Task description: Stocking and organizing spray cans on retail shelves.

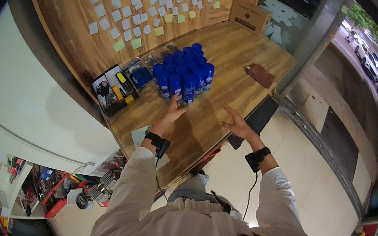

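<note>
Several blue spray cans [189,82] with blue caps stand upright in a tight group on the wooden table [212,108]. My left hand [174,111] is in front of the nearest cans, fingers apart; whether its fingertips touch a can I cannot tell. To the right, my right hand [238,124] hovers by the table's front edge with its fingers spread and nothing in them. A black strap device with a cable sits on each wrist.
An open tool case [115,89] and a blue pouch [141,77] lie left of the cans. A brown cloth [261,75] rests towards the right end, and a cardboard box [249,16] stands at the back. Sticky notes cover the wooden board [187,27] behind.
</note>
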Available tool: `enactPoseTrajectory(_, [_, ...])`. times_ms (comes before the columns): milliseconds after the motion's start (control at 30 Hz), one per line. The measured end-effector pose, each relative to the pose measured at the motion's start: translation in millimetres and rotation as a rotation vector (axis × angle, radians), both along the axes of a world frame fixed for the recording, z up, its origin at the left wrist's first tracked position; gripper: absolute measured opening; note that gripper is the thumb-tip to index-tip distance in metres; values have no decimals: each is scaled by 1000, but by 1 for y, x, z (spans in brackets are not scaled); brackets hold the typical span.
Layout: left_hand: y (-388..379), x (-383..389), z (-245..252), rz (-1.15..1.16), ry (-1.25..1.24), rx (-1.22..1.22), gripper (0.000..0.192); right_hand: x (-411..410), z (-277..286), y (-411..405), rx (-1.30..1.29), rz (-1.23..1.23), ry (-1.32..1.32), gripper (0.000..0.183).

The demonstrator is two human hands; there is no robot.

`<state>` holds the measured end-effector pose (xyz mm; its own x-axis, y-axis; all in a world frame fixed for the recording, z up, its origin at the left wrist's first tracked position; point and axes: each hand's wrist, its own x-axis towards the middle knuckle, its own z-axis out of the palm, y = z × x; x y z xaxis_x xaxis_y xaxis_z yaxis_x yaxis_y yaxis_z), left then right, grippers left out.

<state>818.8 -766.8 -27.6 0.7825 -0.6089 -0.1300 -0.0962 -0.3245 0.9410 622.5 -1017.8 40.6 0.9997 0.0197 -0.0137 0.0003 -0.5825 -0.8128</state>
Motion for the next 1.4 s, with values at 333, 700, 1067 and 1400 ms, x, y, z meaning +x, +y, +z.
enactPoseTrajectory(333, [-31, 62, -69, 355, -183, 10, 118, 157, -89, -68, 325, 170, 185, 82])
enactPoseTrajectory(700, [-60, 66, -104, 537, -106, 32, 111, 231, -174, -53, 351, -49, 297, 93])
enactPoseTrajectory(1067, [-93, 53, -91, 293, 21, 50, 113, 247, -234, -73, 129, 345, 399, 128])
enactPoseTrajectory(1400, [-92, 52, -117, 228, 71, 66, 131, 263, -202, -95, 128, 577, 337, 129])
